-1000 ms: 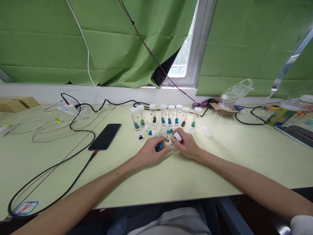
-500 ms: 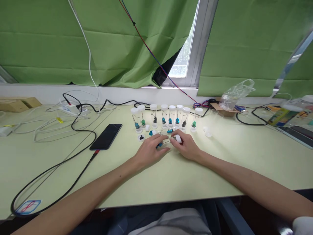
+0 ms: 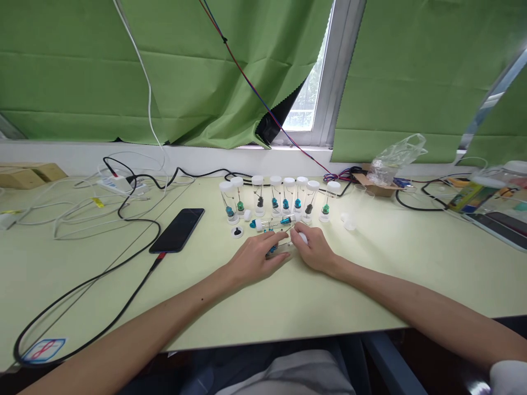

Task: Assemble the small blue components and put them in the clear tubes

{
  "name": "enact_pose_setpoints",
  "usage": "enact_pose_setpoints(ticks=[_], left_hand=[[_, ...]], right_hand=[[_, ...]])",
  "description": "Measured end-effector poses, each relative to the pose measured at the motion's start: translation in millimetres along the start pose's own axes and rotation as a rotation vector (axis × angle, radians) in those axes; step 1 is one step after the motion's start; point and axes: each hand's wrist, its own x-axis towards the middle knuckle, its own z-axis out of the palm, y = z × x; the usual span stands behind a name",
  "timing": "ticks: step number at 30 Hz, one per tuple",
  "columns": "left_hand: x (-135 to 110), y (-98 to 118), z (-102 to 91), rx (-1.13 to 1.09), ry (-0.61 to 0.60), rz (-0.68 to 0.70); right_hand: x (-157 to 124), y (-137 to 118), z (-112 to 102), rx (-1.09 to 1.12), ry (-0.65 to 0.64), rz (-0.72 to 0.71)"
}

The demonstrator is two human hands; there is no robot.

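My left hand is curled over a small blue piece with a thin rod pointing right; whether a clear tube encloses it I cannot tell. In my right hand, closed beside it, a white cap shows between the fingers. Just beyond both hands a clear tube with blue parts lies on its side. Behind it stands a row of upright clear vials with white lids, among them a left-end vial and a right-end vial, holding blue, green or black pieces.
A black part sits on a white cap left of the hands. A phone with a cable lies further left, near tangled white cords. White caps are on the right. A cardboard box with a plastic bag stands behind them.
Both hands have shifted slightly toward the right and nearer to me. My right fingers have curled in more, covering more of the white cap.
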Motion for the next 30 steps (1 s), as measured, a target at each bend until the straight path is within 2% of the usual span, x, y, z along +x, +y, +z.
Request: enact_pose_setpoints(ticks=[16, 30], left_hand=[[-1.7, -1.1, 2.8, -0.013, -0.002, 0.083], [-1.7, -3.1, 4.3, -0.021, 0.026, 0.107]], right_hand=[[-1.9, 0.2, 0.2, 0.005, 0.025, -0.063], [-1.2, -5.5, -0.3, 0.007, 0.037, -0.034]])
